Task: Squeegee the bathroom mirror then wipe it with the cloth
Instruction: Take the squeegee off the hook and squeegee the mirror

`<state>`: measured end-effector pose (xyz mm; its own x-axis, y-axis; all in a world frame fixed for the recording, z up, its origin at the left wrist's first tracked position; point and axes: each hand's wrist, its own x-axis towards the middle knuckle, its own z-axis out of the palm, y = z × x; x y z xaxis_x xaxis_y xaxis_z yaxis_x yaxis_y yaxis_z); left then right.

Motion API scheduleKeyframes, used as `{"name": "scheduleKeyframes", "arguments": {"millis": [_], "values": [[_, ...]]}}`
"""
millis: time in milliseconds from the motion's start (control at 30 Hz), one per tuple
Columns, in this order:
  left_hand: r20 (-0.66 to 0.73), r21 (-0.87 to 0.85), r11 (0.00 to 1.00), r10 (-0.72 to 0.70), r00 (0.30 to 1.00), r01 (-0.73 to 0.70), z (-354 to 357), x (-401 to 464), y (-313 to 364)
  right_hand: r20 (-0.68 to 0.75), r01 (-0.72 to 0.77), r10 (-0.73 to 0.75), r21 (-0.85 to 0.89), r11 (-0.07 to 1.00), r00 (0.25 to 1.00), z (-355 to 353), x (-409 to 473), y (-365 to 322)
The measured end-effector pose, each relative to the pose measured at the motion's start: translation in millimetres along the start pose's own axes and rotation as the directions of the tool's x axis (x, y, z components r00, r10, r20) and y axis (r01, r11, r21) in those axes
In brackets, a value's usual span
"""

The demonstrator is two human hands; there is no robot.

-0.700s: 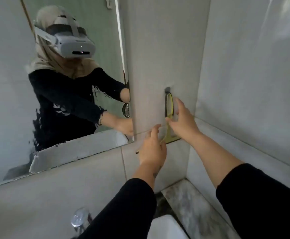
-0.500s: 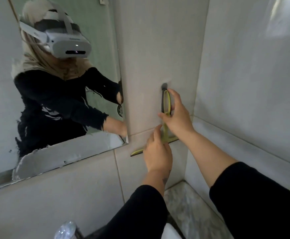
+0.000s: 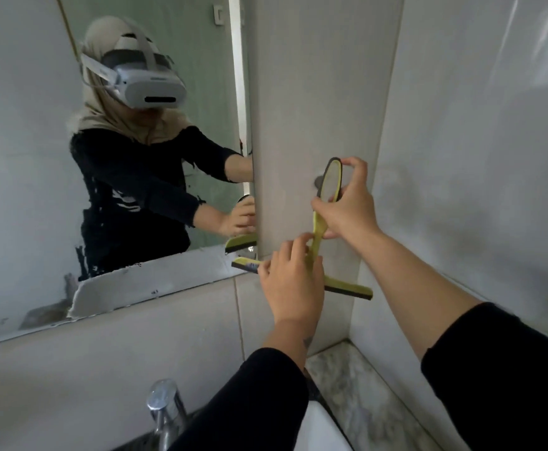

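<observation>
A yellow-green squeegee (image 3: 330, 183) with a looped handle and a dark rubber blade is held in front of the tiled wall, just off a small wall hook (image 3: 318, 182). My right hand (image 3: 347, 206) grips its handle loop. My left hand (image 3: 290, 284) holds the lower shaft just above the blade, whose ends stick out on both sides. The bathroom mirror (image 3: 110, 157) fills the left wall and reflects a person in a headset and part of the blade. No cloth is in view.
A chrome tap (image 3: 165, 408) stands at the bottom centre beside the white basin rim (image 3: 321, 428). A marbled ledge (image 3: 363, 385) runs into the corner. Tiled walls close in ahead and on the right.
The squeegee has come away from the wall hook and its blade has swung out level. Both hands have shifted with it, the left now clasping the shaft.
</observation>
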<state>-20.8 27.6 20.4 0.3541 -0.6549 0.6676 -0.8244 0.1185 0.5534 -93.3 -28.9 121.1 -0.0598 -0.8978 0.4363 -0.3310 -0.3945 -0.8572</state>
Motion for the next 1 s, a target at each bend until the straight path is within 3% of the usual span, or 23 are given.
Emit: {"name": "scheduleKeyframes", "arguments": {"millis": [133, 167, 267, 333, 400, 500, 567, 700, 800, 867, 1000], "values": [[-0.088, 0.072, 0.995, 0.080, 0.993, -0.074, -49.7, 15.1, 6.1, 0.082, -0.075, 0.061, 0.181, 0.981, 0.995, -9.1, -10.8, -41.5], [-0.088, 0.091, 0.992, 0.096, 0.991, -0.088, -64.6, 20.5, 7.7, 0.077, -0.039, 0.027, 0.158, 0.987, 0.997, -8.8, -12.7, -51.6], [-0.125, 0.151, 0.985, 0.108, 0.986, -0.089, -109.3, 39.1, 9.3, 0.082, 0.233, -0.221, -0.185, 0.955, 0.972, -5.9, -15.7, -82.2], [-0.164, 0.204, 0.974, 0.130, 0.978, -0.095, -139.9, 51.7, 8.2, 0.144, 0.411, -0.386, -0.349, 0.842, 0.911, -4.7, -20.7, -106.6], [-0.170, 0.246, 0.963, 0.154, 0.973, -0.109, -169.7, 63.6, 6.9, 0.257, 0.581, -0.528, -0.481, 0.656, 0.809, -2.6, -27.2, -134.1], [-0.200, 0.294, 0.948, 0.181, 0.963, -0.117, -213.3, 79.3, 4.4, 0.450, 0.770, -0.654, -0.533, 0.351, 0.609, 6.4, -34.9, -173.8], [-0.233, 0.325, 0.938, 0.204, 0.951, -0.121, -239.5, 88.6, 2.3, 0.495, 0.826, -0.709, -0.519, 0.222, 0.502, 14.9, -38.9, -197.1], [-0.307, 0.415, 0.898, 0.290, 0.906, -0.146, -290.3, 107.3, -2.1, 0.426, 0.873, -0.854, -0.483, 0.063, 0.298, 30.8, -38.5, -239.4], [-0.342, 0.503, 0.836, 0.427, 0.837, -0.220, -327.7, 125.4, -3.9, 0.371, 0.876, -0.909, -0.483, -0.014, 0.190, 39.1, -32.0, -276.2], [-0.377, 0.534, 0.808, 0.490, 0.786, -0.248, -351.2, 137.1, -3.5, 0.322, 0.863, -0.932, -0.505, -0.022, 0.165, 46.0, -25.0, -302.3], [-0.432, 0.528, 0.823, 0.472, 0.769, -0.209, -389.5, 150.6, -8.1, 0.197, 0.848, -0.965, -0.527, 0.043, 0.171, 58.2, -11.4, -350.7]]}}
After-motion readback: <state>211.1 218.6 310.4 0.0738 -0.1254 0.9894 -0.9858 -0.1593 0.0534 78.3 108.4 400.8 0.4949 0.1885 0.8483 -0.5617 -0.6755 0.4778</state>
